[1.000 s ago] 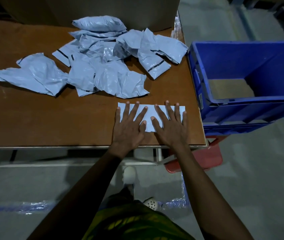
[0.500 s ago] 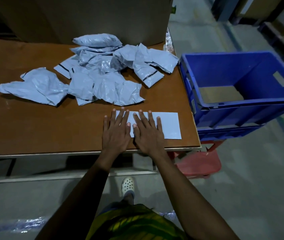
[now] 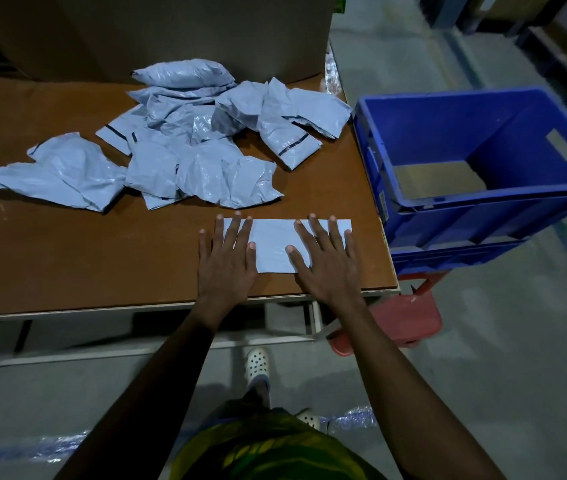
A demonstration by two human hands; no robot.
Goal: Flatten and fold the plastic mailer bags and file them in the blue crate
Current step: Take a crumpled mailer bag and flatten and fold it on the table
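The folded bag [image 3: 275,244] lies flat on the table [image 3: 67,254] just left of the blue crate [image 3: 482,199], the crumpled pile [image 3: 192,157] farther from it. To set the crease well, press firmly and sweep outward from the middle, driving air out. Both hands are open, palms down, fingers spread: the left hand [image 3: 226,268] on the bag's end away from the crate, the right hand [image 3: 328,268] on the nearer end.

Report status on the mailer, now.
Left hand, right hand both flat, pressing folded mailer on table. Blue crate at right, nothing between. Crumpled mailers piled behind.
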